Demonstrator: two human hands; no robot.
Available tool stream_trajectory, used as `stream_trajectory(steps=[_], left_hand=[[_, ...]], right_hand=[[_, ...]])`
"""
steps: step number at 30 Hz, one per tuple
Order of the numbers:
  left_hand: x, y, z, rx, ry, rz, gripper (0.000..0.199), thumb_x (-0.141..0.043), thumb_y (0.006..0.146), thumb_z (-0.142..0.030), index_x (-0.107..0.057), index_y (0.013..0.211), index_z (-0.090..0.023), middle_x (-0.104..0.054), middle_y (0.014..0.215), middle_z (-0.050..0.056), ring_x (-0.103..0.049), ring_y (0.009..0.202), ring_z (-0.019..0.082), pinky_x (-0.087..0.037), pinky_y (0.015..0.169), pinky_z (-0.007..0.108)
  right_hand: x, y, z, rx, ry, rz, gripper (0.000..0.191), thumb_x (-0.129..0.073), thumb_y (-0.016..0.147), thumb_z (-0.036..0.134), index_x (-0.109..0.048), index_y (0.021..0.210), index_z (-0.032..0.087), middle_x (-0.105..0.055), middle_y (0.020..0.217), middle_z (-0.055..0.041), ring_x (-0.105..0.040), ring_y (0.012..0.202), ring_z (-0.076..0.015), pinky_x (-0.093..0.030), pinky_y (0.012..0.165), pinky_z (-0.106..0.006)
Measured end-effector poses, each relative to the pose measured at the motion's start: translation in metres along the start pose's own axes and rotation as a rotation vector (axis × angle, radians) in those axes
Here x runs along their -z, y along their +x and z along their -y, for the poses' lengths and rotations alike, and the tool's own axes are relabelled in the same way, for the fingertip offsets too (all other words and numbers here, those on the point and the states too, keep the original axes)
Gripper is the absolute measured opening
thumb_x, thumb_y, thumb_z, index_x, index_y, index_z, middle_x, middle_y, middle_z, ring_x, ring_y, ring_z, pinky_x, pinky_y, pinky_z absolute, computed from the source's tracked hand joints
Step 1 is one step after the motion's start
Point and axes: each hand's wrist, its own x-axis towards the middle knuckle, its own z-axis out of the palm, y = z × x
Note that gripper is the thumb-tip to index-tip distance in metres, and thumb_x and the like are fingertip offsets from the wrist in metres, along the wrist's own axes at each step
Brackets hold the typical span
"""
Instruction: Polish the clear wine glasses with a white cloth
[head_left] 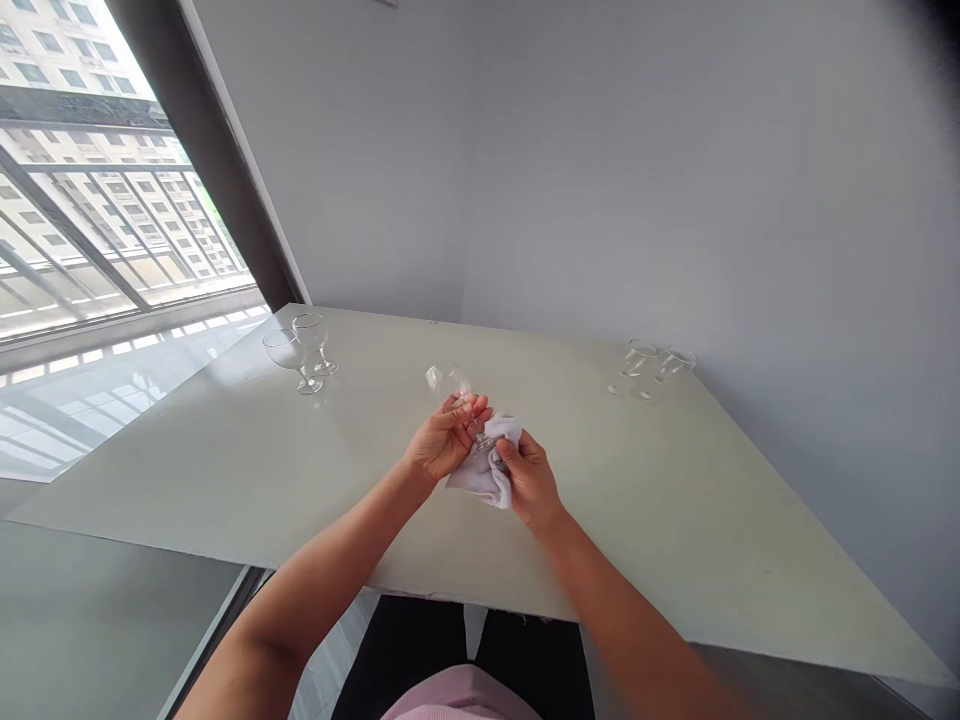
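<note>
In the middle of the head view, my left hand [441,440] is closed on a clear stemmed glass [457,382]. The glass is tilted, its bowl pointing away from me and its foot towards me. My right hand [535,485] grips a white cloth [480,482], which is bunched against the foot end of the glass. Part of the stem is hidden by my left fingers, and the cloth covers some of the foot. Both hands are above the table, close together.
Two stemmed glasses [308,385] stand upright at the table's far left. Small clear glasses [637,358] are at the far right, near the wall. The pale table [645,560] meets grey walls [675,180] behind. A window [97,200] is on the left.
</note>
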Motion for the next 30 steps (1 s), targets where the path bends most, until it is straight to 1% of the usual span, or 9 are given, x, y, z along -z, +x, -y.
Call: stream_trajectory(steps=[3,7,10,13,16,19,22,25,30], left_hand=[[-0.016,-0.008,-0.004,-0.137,0.083,0.054,0.028,-0.064,0.068,-0.013,-0.051,0.092,-0.021,-0.055,0.088,-0.001,-0.056,0.097,0.014,-0.042,0.093,0.031],[-0.028,-0.019,0.001,-0.217,0.269,0.153,0.048,-0.069,0.064,-0.016,-0.041,0.102,-0.028,-0.053,0.082,-0.004,-0.058,0.096,0.019,-0.044,0.085,0.035],[-0.022,-0.019,0.007,-0.28,0.438,0.125,0.051,-0.07,0.064,-0.02,-0.037,0.102,-0.028,-0.053,0.08,-0.004,-0.06,0.094,0.021,-0.044,0.08,0.033],[-0.009,-0.01,0.008,-0.352,0.545,0.063,0.047,-0.068,0.066,-0.023,-0.037,0.101,-0.026,-0.052,0.079,-0.004,-0.062,0.089,0.02,-0.043,0.078,0.031],[0.002,-0.002,0.003,-0.404,0.598,0.014,0.044,-0.066,0.068,-0.023,-0.036,0.1,-0.025,-0.05,0.076,-0.005,-0.063,0.087,0.019,-0.044,0.073,0.027],[0.003,0.001,0.0,-0.379,0.637,-0.038,0.044,-0.064,0.068,-0.024,-0.036,0.102,-0.025,-0.05,0.076,-0.005,-0.062,0.089,0.021,-0.044,0.065,0.023],[-0.009,0.005,0.006,-0.325,0.628,-0.046,0.047,-0.064,0.068,-0.024,-0.036,0.105,-0.026,-0.051,0.079,-0.004,-0.062,0.091,0.02,-0.045,0.067,0.024],[-0.024,0.017,0.018,-0.336,0.611,-0.073,0.05,-0.063,0.069,-0.024,-0.036,0.111,-0.028,-0.055,0.085,-0.002,-0.061,0.091,0.019,-0.047,0.075,0.029],[-0.018,0.029,0.031,-0.378,0.888,-0.098,0.074,-0.066,0.065,-0.024,-0.029,0.129,-0.031,-0.049,0.118,0.006,-0.048,0.113,0.022,-0.038,0.092,0.035]], right_hand=[[-0.012,-0.009,0.011,-0.227,0.371,0.003,0.027,-0.063,0.07,0.044,-0.06,0.09,0.026,-0.06,0.091,-0.0015,-0.056,0.084,-0.0182,-0.046,0.066,-0.029],[-0.019,-0.022,0.017,-0.443,0.572,-0.034,0.021,-0.056,0.076,0.044,-0.059,0.085,0.025,-0.063,0.092,-0.0011,-0.057,0.089,-0.0175,-0.048,0.07,-0.03],[-0.012,-0.023,0.012,-0.494,0.542,-0.057,0.027,-0.047,0.081,0.048,-0.058,0.087,0.024,-0.063,0.088,-0.0016,-0.059,0.08,-0.0165,-0.047,0.064,-0.03],[0.005,-0.019,0.0,-0.495,0.246,0.027,0.038,-0.041,0.081,0.057,-0.058,0.083,0.023,-0.061,0.075,-0.0025,-0.056,0.06,-0.0155,-0.042,0.05,-0.029],[0.027,-0.009,-0.003,-0.324,-0.382,0.1,0.039,-0.046,0.077,0.057,-0.06,0.076,0.021,-0.059,0.081,-0.0051,-0.053,0.055,-0.0148,-0.04,0.051,-0.03],[0.038,0.004,0.007,0.056,-0.918,-0.032,0.024,-0.054,0.077,0.044,-0.063,0.086,0.024,-0.055,0.102,-0.0066,-0.053,0.065,-0.0145,-0.04,0.063,-0.033],[0.031,0.019,0.017,0.27,-1.027,-0.004,0.019,-0.052,0.08,0.034,-0.061,0.094,0.026,-0.055,0.097,-0.0047,-0.052,0.067,-0.0139,-0.04,0.066,-0.031],[0.02,0.035,0.017,0.385,-0.985,0.016,0.011,-0.05,0.08,0.026,-0.06,0.085,0.024,-0.055,0.089,-0.0027,-0.052,0.07,-0.014,-0.039,0.064,-0.027],[0.049,0.069,0.009,0.29,-1.084,-0.105,0.007,-0.051,0.077,0.025,-0.056,0.075,0.021,-0.056,0.081,0.0004,-0.051,0.068,-0.0114,-0.038,0.064,-0.024]])
